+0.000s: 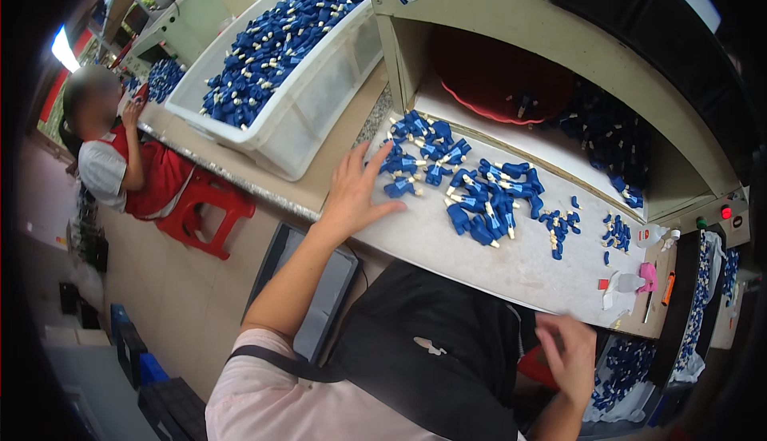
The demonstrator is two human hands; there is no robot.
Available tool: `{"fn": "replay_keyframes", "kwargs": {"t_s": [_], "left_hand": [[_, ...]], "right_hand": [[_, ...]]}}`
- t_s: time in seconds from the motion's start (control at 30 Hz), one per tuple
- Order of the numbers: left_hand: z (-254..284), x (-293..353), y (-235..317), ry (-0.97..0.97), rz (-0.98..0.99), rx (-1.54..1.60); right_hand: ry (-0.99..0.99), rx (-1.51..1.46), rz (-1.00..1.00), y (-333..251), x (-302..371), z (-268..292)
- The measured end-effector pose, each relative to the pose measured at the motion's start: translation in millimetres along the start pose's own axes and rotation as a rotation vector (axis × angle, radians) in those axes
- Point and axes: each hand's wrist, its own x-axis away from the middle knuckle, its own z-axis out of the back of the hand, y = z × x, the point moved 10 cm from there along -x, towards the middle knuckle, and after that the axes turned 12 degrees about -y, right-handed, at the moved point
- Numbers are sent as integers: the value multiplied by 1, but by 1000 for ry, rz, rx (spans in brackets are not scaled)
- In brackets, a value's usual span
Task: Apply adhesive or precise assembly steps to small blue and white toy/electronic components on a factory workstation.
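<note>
My left hand (354, 193) rests open on the white work surface (495, 269), fingers spread, fingertips touching the near edge of a pile of small blue plastic parts with cream tips (471, 185). My right hand (569, 353) hangs below the table's front edge, fingers loosely curled and blurred; I cannot tell whether it holds anything. A bag of the same blue parts (631, 365) lies just right of that hand. A dark apron (431, 353) covers my lap.
A large white bin (300, 101) full of blue parts stands at the left. A beige hood (511, 9) covers the back of the table, with a red bowl (499, 81) inside. Small bottles and pens (639, 281) lie at the right. Another person (120, 161) sits on a red stool far left.
</note>
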Motion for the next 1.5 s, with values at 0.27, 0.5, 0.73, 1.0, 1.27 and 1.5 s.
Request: {"fn": "replay_keyframes", "kwargs": {"t_s": [0.27, 0.5, 0.73, 1.0, 1.27, 1.5], "left_hand": [[-11, -17, -2, -32, -72, 31], [-8, -20, 0, 1, -83, 65], [-18, -36, -9, 7, 25, 74], [-19, -35, 0, 27, 51, 3], [-16, -36, -3, 99, 33, 12], [3, -33, 3, 242, 12, 163]], "right_hand": [[-106, 248, 294, -56, -238, -51], [-335, 230, 202, -39, -283, -80], [-508, -206, 131, -18, -298, -93], [-663, 235, 270, -51, -271, -112], [-444, 327, 274, -57, -270, -113], [-149, 167, 425, -76, -257, -88]]}}
